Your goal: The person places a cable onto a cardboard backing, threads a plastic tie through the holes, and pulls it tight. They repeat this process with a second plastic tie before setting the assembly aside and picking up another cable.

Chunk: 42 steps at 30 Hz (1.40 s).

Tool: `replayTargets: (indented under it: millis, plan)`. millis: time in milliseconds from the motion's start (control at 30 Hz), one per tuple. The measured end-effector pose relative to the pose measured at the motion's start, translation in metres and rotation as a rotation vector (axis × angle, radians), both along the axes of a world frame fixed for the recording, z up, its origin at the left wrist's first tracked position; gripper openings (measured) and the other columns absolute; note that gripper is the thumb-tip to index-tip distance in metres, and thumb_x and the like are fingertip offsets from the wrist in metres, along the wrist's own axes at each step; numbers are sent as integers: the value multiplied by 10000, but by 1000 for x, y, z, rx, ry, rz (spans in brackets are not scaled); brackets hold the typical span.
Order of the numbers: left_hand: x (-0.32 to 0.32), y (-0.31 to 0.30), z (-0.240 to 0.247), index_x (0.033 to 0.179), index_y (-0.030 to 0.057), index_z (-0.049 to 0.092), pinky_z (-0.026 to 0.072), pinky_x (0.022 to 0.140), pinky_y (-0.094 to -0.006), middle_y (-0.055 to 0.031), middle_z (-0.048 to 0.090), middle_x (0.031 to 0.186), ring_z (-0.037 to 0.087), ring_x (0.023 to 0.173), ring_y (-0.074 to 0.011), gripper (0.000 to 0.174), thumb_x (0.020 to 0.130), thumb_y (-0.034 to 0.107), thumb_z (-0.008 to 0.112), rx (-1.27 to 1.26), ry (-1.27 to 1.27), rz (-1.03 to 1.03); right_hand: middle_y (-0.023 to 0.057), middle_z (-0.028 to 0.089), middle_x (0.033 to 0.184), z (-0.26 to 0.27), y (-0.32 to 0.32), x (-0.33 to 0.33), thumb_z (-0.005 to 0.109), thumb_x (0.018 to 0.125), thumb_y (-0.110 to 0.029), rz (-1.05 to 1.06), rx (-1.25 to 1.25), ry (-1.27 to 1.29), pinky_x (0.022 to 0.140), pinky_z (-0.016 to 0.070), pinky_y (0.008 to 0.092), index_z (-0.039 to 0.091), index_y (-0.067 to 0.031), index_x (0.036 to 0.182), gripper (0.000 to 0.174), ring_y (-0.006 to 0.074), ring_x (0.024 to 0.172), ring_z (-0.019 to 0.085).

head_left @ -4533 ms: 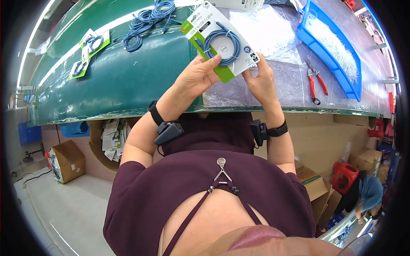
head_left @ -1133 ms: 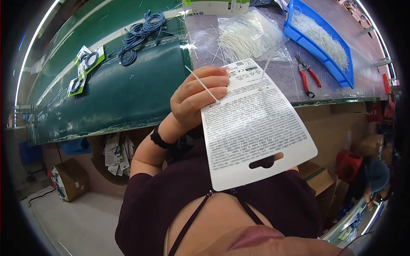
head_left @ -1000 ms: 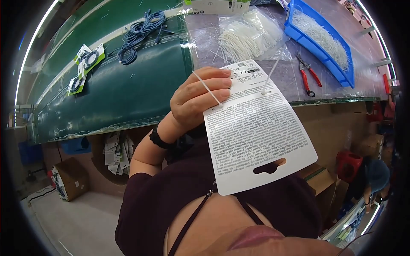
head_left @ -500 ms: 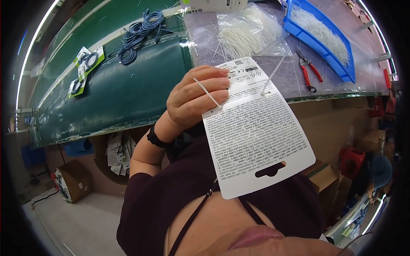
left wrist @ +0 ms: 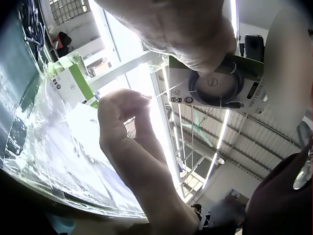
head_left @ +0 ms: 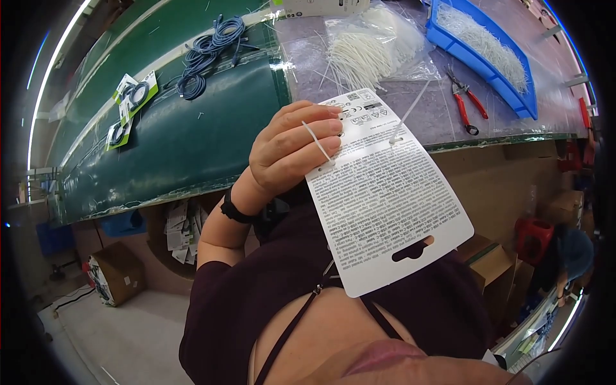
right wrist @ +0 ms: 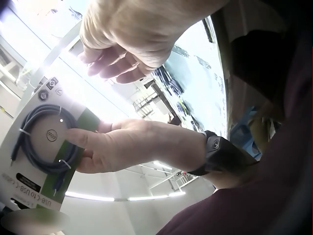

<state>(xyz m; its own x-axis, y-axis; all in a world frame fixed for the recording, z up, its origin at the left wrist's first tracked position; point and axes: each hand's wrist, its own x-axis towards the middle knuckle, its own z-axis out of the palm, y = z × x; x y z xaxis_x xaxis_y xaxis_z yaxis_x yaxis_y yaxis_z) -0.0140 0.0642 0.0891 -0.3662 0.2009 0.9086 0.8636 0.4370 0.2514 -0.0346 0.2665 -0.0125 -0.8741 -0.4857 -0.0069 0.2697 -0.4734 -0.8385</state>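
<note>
My left hand point(head_left: 292, 144) grips a white printed packaging card point(head_left: 398, 199) by its left edge, fingers on the text side, thumb on the other. The text side faces up, with a hang hole near the bottom. Two white cable ties stick out of it, a left tie point(head_left: 312, 136) and a right tie point(head_left: 416, 106). In the right wrist view a blue USB-C cable point(right wrist: 34, 159) is coiled and tied to the card's front. My right hand point(left wrist: 137, 142) has bent fingers beside the card in the left wrist view; I cannot tell whether it pinches anything. The card hides it from the head.
On the green mat lie bundled blue cables point(head_left: 208, 54) and carded cables point(head_left: 135, 96). Beyond the card are a bag of white cable ties point(head_left: 362, 54), red-handled cutters point(head_left: 467, 106) and a blue bin point(head_left: 443, 35) of pale strands. An open cardboard box point(head_left: 491, 260) stands below the table.
Seconds ago both hands held the card cable side up. It has since been turned text side up, and my right hand has gone behind it. In the last second the card shifts only slightly.
</note>
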Motion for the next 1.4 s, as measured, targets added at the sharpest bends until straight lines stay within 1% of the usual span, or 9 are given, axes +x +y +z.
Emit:
replayTargets:
  millis: [167, 367, 433, 467, 533, 567, 667, 933, 1400]
  plan:
    - [2, -7, 2, 1017, 5, 519, 535, 811, -481, -192, 640, 995, 645, 939, -378, 277, 813, 95, 684, -88, -52, 13, 157, 542, 1155, 8, -1, 3, 664, 860, -120, 7, -16, -50, 860, 496, 355, 518, -28, 1105, 300, 222, 1043, 572]
    - [-3, -3, -9, 995, -10, 592, 532, 793, -331, -133, 657, 993, 666, 908, -271, 266, 749, -41, 689, 107, -191, 105, 163, 547, 1154, 25, -4, 2, 658, 866, -109, 13, -33, -104, 849, 505, 353, 522, -25, 1094, 279, 220, 1031, 582]
    - [-2, 1, -13, 992, -13, 592, 533, 782, -309, -127, 658, 982, 667, 894, -244, 258, 756, -62, 683, 136, -263, 142, 195, 563, 1124, 37, -10, -22, 609, 907, -130, 34, -174, 321, 804, 514, 344, 507, -19, 1086, 233, 231, 925, 609]
    - [-1, 4, -16, 1002, -15, 587, 528, 784, -294, -114, 655, 985, 658, 890, -213, 253, 772, -65, 676, 229, -455, 206, 211, 572, 1109, 43, -11, -28, 584, 928, -140, 44, -243, 534, 782, 519, 340, 499, -17, 1081, 214, 237, 872, 622]
    - [1, 10, -23, 1023, -19, 576, 517, 788, -265, -89, 649, 990, 639, 884, -153, 242, 803, -71, 662, 413, -840, 334, 198, 584, 1045, 54, -17, -29, 595, 919, -121, -26, -171, 542, 740, 521, 326, 490, -18, 1028, 183, 219, 807, 618]
    - [0, 13, -26, 1023, -19, 576, 517, 788, -265, -89, 649, 990, 639, 884, -153, 242, 803, -71, 662, 414, -843, 334, 186, 596, 980, 59, -21, -29, 605, 910, -103, -93, -102, 553, 698, 523, 312, 480, -20, 974, 163, 202, 743, 614]
    - [-9, 14, -35, 1087, -20, 553, 501, 817, -268, -57, 632, 1018, 596, 921, -107, 263, 843, -39, 651, 718, -859, -10, 171, 610, 910, 60, -23, -34, 614, 902, -82, -159, -48, 546, 658, 525, 295, 478, -16, 924, 153, 185, 686, 612]
    - [-15, -1, -40, 1193, -15, 516, 493, 873, -280, -72, 621, 1079, 584, 978, -123, 366, 852, -9, 651, 968, -1153, -333, 164, 612, 915, 61, -28, -38, 615, 895, -64, -167, -40, 538, 648, 520, 283, 525, 2, 936, 119, 177, 689, 613]
    - [-17, 1, -42, 1196, -12, 513, 493, 889, -279, -70, 615, 1095, 580, 1003, -124, 389, 838, -18, 663, 1026, -1180, -370, 108, 572, 841, 68, -16, -26, 610, 860, 46, -62, 146, 780, 661, 497, 257, 568, 8, 924, 85, 155, 721, 578]
